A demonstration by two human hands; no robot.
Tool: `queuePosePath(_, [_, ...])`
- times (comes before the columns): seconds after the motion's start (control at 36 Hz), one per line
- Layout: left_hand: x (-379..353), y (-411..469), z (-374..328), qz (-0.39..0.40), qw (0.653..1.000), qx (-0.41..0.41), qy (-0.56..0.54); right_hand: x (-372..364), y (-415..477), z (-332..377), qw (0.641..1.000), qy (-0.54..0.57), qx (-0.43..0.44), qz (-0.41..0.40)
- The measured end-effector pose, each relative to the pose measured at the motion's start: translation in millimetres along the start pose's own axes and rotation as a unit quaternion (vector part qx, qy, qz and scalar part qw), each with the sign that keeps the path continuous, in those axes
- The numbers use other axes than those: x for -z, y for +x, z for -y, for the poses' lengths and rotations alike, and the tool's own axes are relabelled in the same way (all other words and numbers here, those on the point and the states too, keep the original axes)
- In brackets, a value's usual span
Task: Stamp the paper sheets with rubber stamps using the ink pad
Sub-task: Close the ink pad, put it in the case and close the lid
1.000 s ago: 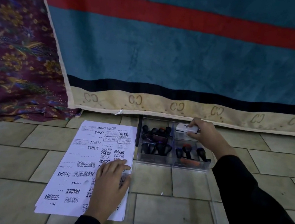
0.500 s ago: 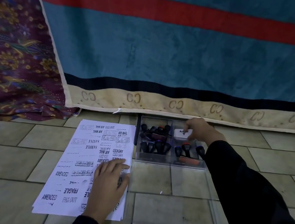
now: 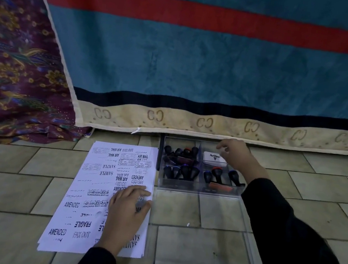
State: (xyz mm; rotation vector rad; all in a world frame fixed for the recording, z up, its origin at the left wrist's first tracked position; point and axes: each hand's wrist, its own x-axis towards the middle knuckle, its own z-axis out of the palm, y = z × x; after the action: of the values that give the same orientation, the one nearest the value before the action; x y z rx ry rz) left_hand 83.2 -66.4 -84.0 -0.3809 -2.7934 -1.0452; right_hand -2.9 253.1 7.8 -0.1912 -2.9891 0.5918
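Hovering the right hand [image 3: 234,155] over the back-right compartment of the clear box [image 3: 196,188], fingers loosely curled and a little apart, gripping nothing. Noting the ink pad [image 3: 213,158] lying flat in that same compartment: closed white case, black brand lettering facing up, just under and to the left of the fingertips. Not managing to tell whether the edge of the palm is brushing the pad's right end.

Pressing the left hand [image 3: 127,211] flat on the paper sheets [image 3: 97,179], fingers straight and close together, tips pointing toward the box's front-left corner. Seeing the sheets lying as a stack just beside the box's left wall, carrying many black prints: AIR MAIL, SAMPLE, AMENDED, FRAGILE, FAX OUT.

Logging rubber stamps [image 3: 180,172] with black handles filling the box's other three compartments: back-left, front-left and front-right.

Noting the box's clear lid [image 3: 198,244] lying open and flat against the box's near side, on the tiled floor [image 3: 19,189]. Seeing a teal blanket [image 3: 198,69] with a red stripe and cream border hanging right behind the box, and a patterned cloth [image 3: 12,68] further off to the box's back-left.
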Motion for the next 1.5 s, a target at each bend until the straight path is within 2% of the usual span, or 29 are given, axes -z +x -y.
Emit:
queuePosePath(0.08, [7, 6, -6, 0.006, 1.0, 0.02, -0.015, 1, -28, 1, 0.994, 0.05, 0.0, -0.102])
queuePosePath(0.19, [15, 4, -23, -0.056, 0.997, -0.011, 0.054, -4, -81, 6, 0.984, 0.083, -0.033, -0.153])
queuePosePath(0.33, [13, -13, -36, 0.035, 0.997, 0.048, 0.038, -24, -135, 1, 0.976, 0.094, -0.098, -0.169])
queuePosePath(0.42, [11, -19, -40, 0.054, 0.995, 0.072, 0.037, -32, -154, 2, 0.966, 0.116, -0.132, -0.191])
queuePosePath(0.64, [12, -22, -44, 0.073, 0.99, 0.105, 0.058, -50, -187, -8, 0.964, 0.101, -0.22, -0.106])
queuePosePath(0.86, [13, -21, -54, 0.075, 0.988, 0.112, 0.069, -56, -189, -25, 0.967, 0.076, -0.226, -0.088])
queuePosePath(1.0, [11, -24, -53, 0.063, 0.99, 0.099, 0.072, -51, -188, -31, 0.959, 0.138, -0.237, -0.074])
queuePosePath(1.14, [22, -34, -52, 0.027, 0.995, 0.093, 0.01, -33, -187, -35, 0.922, 0.285, -0.258, -0.049])
queuePosePath(1.28, [43, -33, -60, 0.01, 0.989, 0.094, -0.112, -5, -185, -23, 0.904, 0.369, -0.206, -0.067])
queuePosePath(1.42, [59, 1, -70, -0.001, 0.97, 0.114, -0.213, 19, -153, -8, 0.909, 0.372, -0.149, -0.118])
queuePosePath(1.5, [57, 36, -75, -0.01, 0.964, 0.122, -0.235, 22, -117, -10, 0.914, 0.344, -0.157, -0.145])
